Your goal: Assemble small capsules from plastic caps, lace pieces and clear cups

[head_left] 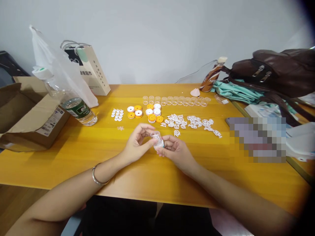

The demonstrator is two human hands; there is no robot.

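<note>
Over the front middle of the table, both hands hold a small clear plastic cup with a white base (pixel 157 139). My left hand (pixel 139 142) has its thumb and fingers around the clear upper part. The white base is pinched by my right hand (pixel 176 150). Something pale shows inside the cup, too small to make out. Just beyond my hands lie white and orange round discs (pixel 151 112), some stacked. To their right are loose white openwork pieces (pixel 176 122). Clear cups (pixel 176 100) stand in a row behind. Small white knobs (pixel 117 114) and tiny clear rings (pixel 120 128) sit to the left.
At left are a cardboard box (pixel 55 126), a water bottle (pixel 78 106), a white plastic bag (pixel 61 65) and a paper bag (pixel 94 73). At right stand a brown drink bottle (pixel 210 77), a brown leather bag (pixel 278 68) and a blurred-out flat item (pixel 257 139).
</note>
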